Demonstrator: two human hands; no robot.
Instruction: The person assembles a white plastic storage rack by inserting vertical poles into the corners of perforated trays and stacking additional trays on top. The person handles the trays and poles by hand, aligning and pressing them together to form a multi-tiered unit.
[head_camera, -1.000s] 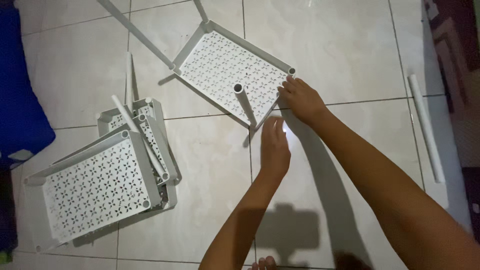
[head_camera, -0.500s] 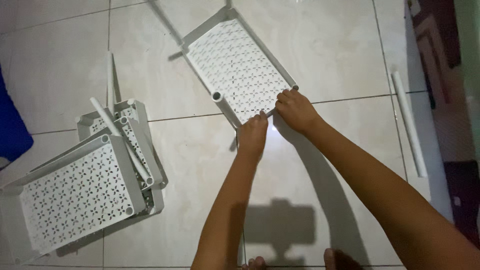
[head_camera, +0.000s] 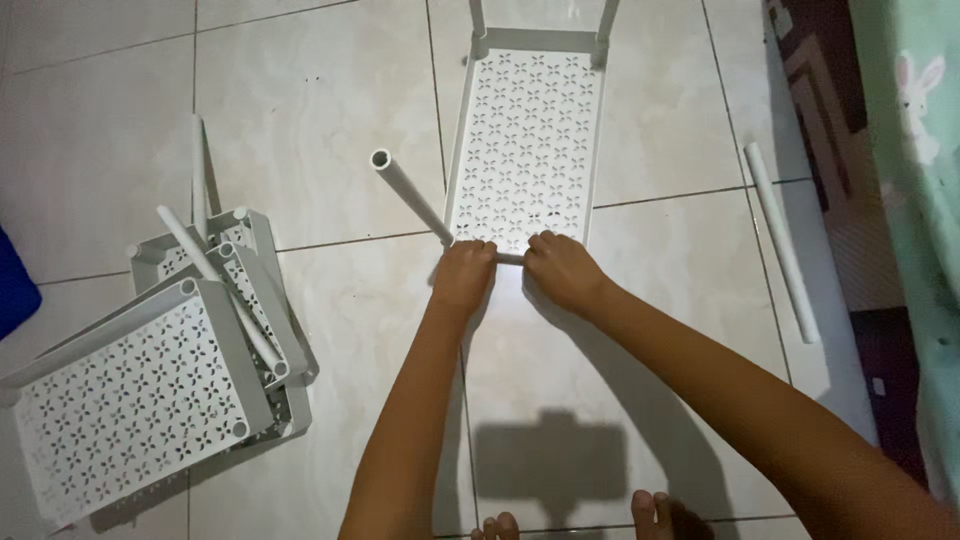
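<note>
A white perforated plastic shelf panel (head_camera: 528, 150) lies flat on the tiled floor, stretching away from me. My left hand (head_camera: 463, 275) grips its near left corner, where a white tube leg (head_camera: 410, 195) sticks up and leans left. My right hand (head_camera: 562, 270) holds the near edge just to the right. Two more tube legs stand at the panel's far corners, cut off by the top of the view.
A stack of similar white shelf panels (head_camera: 150, 380) with loose tubes on it lies at the left. One loose white tube (head_camera: 782, 242) rests on the floor at the right, beside a dark patterned mat (head_camera: 830, 120). My toes show at the bottom edge.
The shelf panel has turned from a diagonal position to point straight away from me. Both hands have come together onto its near edge.
</note>
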